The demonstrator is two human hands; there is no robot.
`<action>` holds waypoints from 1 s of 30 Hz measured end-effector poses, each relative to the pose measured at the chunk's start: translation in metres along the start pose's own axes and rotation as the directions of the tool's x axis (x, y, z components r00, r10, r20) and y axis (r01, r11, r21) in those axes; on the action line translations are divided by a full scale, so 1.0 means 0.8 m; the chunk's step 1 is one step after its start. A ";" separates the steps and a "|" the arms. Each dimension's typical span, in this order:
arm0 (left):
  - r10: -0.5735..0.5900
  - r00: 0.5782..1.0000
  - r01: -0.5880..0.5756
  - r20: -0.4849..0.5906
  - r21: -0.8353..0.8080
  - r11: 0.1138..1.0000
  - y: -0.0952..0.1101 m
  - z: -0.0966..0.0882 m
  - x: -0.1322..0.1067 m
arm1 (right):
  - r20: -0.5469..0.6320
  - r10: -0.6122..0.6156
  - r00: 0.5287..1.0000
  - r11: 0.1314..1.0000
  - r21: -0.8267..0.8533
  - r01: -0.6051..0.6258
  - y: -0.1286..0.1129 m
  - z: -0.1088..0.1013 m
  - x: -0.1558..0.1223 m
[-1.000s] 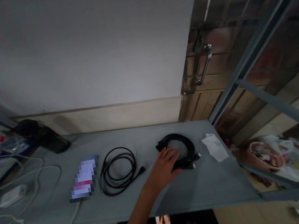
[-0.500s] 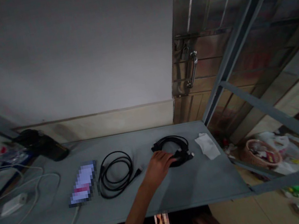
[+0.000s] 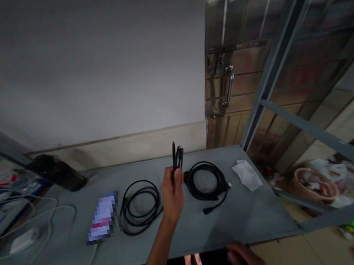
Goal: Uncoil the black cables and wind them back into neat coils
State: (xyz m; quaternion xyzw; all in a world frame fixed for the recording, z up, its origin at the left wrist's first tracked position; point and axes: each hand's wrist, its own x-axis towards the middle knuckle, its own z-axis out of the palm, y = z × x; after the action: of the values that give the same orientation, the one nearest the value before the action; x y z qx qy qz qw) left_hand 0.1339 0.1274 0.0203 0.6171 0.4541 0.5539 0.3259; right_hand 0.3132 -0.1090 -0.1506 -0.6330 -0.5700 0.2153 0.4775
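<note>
My left hand [image 3: 173,194] is raised over the grey shelf [image 3: 246,217] and shut around black cable plugs [image 3: 177,155], which stick up out of the fist. Just right of that hand lies a coiled black cable [image 3: 206,181], with a plug end [image 3: 208,210] resting in front of it. I cannot tell whether the held plugs belong to this coil. To the left lies a second black cable coil [image 3: 139,206]. My right hand [image 3: 247,261] hangs below the shelf's front edge, its fingers apart and holding nothing.
A pixelated phone [image 3: 103,217] lies on the shelf, with a folded white tissue [image 3: 247,175] at right. A black bag [image 3: 58,178], white charger [image 3: 23,241] and white cables sit at left. A steel door [image 3: 229,87] and metal frame bar stand right; a basket [image 3: 312,184] sits below.
My left hand has left the coil and risen, now gripping the plugs upright. The coil on the shelf lies more spread, with a plug end in front. My right hand shows more above the lower frame edge.
</note>
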 end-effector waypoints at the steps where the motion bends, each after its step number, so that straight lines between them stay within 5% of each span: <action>1: -0.007 1.000 0.006 -0.027 -0.035 0.999 0.009 -0.007 -0.005 | -0.022 0.047 0.999 0.999 0.027 -0.047 -0.008 -0.001 0.006; 7: -0.133 0.959 0.021 -0.251 -0.403 0.915 0.082 -0.051 -0.039 | -0.021 0.219 0.976 0.967 0.139 -0.214 -0.033 -0.011 0.048; 11: -0.227 0.940 0.075 -0.254 -0.496 0.865 0.109 -0.068 -0.066 | -0.001 0.136 0.991 0.954 0.269 -0.130 -0.052 -0.011 0.074; 13: -0.282 0.935 0.139 -0.217 -0.505 0.852 0.107 -0.072 -0.081 | 0.059 0.131 0.990 0.928 0.345 -0.143 -0.066 -0.010 0.082; 16: -0.367 0.915 0.248 -0.170 -0.480 0.841 0.086 -0.076 -0.104 | 0.181 0.267 0.946 0.825 0.464 -0.322 -0.084 -0.013 0.086; 22: -0.405 0.914 0.392 0.022 -0.311 0.866 0.037 -0.090 -0.138 | 0.379 0.295 0.877 0.483 0.733 -0.479 -0.089 -0.036 0.087; 25: -0.400 0.915 0.401 0.054 -0.230 0.887 0.029 -0.096 -0.145 | 0.366 0.422 0.829 0.433 0.723 -0.539 -0.086 -0.053 0.080; 30: -0.506 0.856 0.470 -0.106 -0.251 0.847 0.018 -0.122 -0.147 | 0.179 0.674 0.717 0.389 0.739 -0.550 -0.072 -0.104 0.068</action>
State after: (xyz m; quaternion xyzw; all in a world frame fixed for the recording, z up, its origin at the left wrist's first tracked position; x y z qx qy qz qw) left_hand 0.0439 0.0039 0.0048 0.3930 0.5592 0.5482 0.4820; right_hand 0.3653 -0.0942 -0.0493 -0.5550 -0.1151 0.5420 0.6205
